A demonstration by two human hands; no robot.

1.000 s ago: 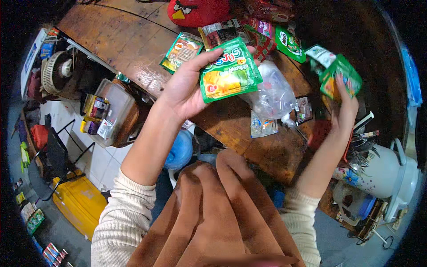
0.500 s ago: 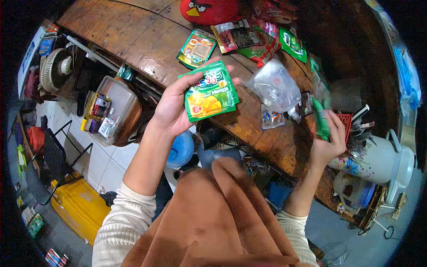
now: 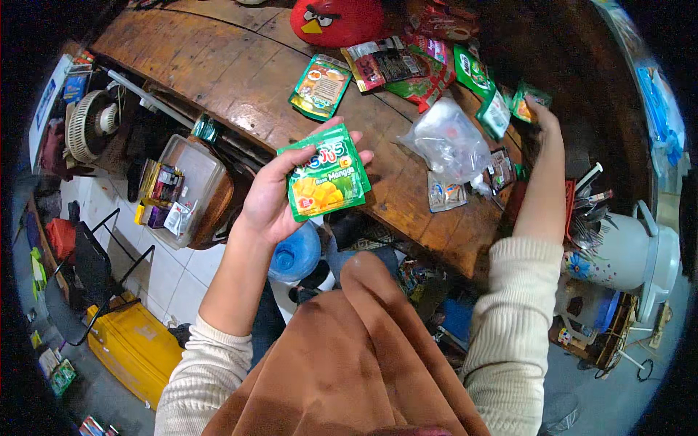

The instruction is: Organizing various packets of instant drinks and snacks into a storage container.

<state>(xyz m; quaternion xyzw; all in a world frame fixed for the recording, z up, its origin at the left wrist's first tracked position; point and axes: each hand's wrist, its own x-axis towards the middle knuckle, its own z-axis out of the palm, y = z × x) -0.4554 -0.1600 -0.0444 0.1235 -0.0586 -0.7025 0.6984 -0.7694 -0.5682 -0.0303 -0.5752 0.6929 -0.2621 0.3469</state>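
My left hand (image 3: 267,198) holds a small stack of green drink sachets (image 3: 327,185) with mango pictures, thumb on top and fingers beneath, above the table's near edge. Stretched out to the far right, my right hand (image 3: 547,125) has its fingers on another green sachet (image 3: 529,102) with a yellow-orange picture. That hand is partly turned away, so its grip shows only in part. Close by lie a green and white sachet (image 3: 494,116) and a green pack (image 3: 472,70). A clear plastic bag (image 3: 451,142) with pale contents sits between my hands.
On the wooden table (image 3: 211,58) lie a green-brown sachet (image 3: 321,87), a dark red packet (image 3: 382,64), small sachets (image 3: 446,193) and a red round toy (image 3: 337,20). A white flowered jug (image 3: 618,251) and cutlery holder stand right. Left is a plastic box (image 3: 190,200).
My right hand has moved away from me, from beside the plastic bag to the table's far right, with a green sachet. My left hand and its sachets have shifted slightly left and nearer.
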